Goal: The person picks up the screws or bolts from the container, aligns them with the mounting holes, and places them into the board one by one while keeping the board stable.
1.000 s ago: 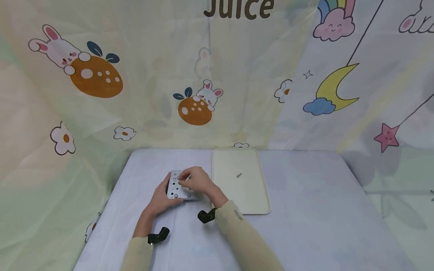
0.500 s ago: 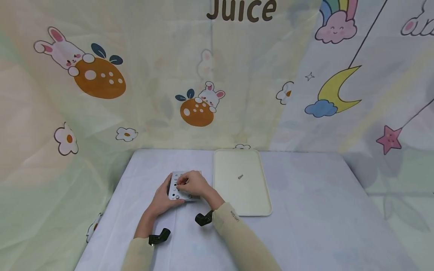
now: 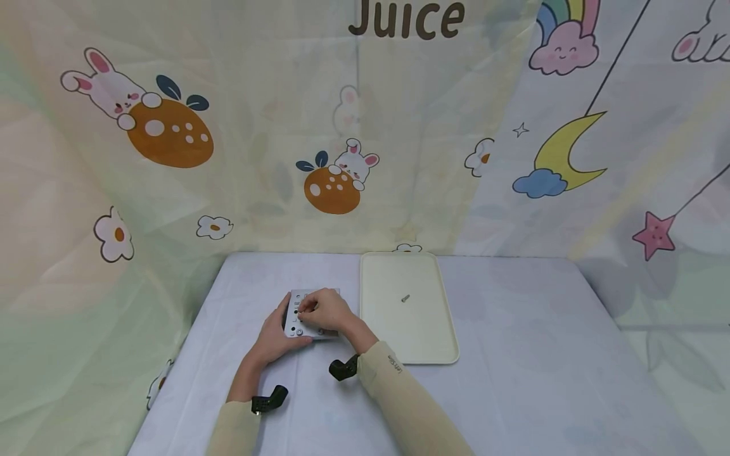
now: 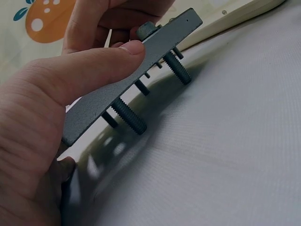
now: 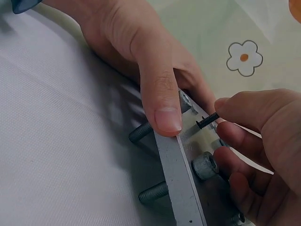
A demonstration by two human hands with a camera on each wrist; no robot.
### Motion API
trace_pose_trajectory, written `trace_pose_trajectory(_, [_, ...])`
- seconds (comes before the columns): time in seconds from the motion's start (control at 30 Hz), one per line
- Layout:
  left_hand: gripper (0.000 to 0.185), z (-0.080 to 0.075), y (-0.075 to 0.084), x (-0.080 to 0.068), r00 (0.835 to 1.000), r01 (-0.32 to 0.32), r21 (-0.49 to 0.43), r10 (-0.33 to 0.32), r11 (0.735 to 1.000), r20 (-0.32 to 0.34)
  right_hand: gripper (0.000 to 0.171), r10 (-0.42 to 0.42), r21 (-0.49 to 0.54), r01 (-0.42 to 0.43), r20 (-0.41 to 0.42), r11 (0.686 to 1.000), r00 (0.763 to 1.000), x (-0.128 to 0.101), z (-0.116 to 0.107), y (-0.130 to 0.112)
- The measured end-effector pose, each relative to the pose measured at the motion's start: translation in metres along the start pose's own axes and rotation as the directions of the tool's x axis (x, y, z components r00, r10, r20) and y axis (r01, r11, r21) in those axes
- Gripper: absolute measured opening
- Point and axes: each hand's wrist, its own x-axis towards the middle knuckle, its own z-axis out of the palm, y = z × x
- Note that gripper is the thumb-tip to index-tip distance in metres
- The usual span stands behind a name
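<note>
- The left hand (image 3: 272,339) grips a grey metal plate (image 3: 302,315) left of centre in the head view, thumb clamped on its near long edge; in the left wrist view the thumb lies flat along that edge (image 4: 94,70).
- The plate is tilted, its near edge raised off the tabletop (image 3: 513,354); threaded bolts (image 4: 128,115) stick out of its underside and point down at the cloth, their tips just above or touching it, which cannot be told.
- The right hand (image 3: 325,309) sits over the plate's top face, its grip pinching a small black screw (image 5: 207,120) between thumb and forefinger, held just above the plate beside a seated bolt head (image 5: 204,165).
- A cream tray (image 3: 422,342) lies just right of the plate, its left rim near the right hand's knuckles; one loose screw (image 3: 405,297) rests near its middle.
- Right of the tray the tabletop runs bare to the lower right of the frame; to the left, a narrower strip of cloth lies between the left hand and the table's edge.
- Printed curtains close in the far edge and both sides.
</note>
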Motion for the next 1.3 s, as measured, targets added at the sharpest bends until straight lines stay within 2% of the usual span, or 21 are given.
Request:
trace_pose_trajectory(0.23, [0.127, -0.001, 0.005, 0.001, 1.000, 0.028, -0.044, -0.027, 0.999, 0.011, 0.004, -0.012, -0.025, 0.013, 0.006, 1.000, 1.000, 0.000, 0.000, 0.002])
trace_pose_trajectory(0.47, [0.131, 0.003, 0.010, 0.003, 0.993, 0.084, -0.088, -0.076, 0.993, 0.090, 0.004, -0.002, -0.041, 0.003, 0.012, 0.999, 1.000, -0.006, 0.000, 0.006])
trace_pose_trajectory(0.87, [0.130, 0.003, 0.011, 0.002, 0.995, 0.080, -0.063, -0.075, 0.995, 0.072, 0.005, -0.005, -0.078, 0.005, 0.002, 0.997, 1.000, -0.006, 0.001, 0.006])
trace_pose_trajectory(1.07, [0.130, 0.002, 0.008, 0.002, 0.995, 0.077, -0.031, -0.075, 0.997, 0.061, 0.007, -0.023, -0.030, 0.023, -0.002, 0.999, 1.000, -0.005, 0.000, 0.006])
trace_pose_trajectory(1.3, [0.130, -0.004, 0.008, 0.002, 0.996, 0.076, -0.045, -0.074, 0.996, 0.054, 0.009, -0.009, -0.004, 0.009, -0.044, 1.000, 0.999, -0.011, -0.020, 0.008])
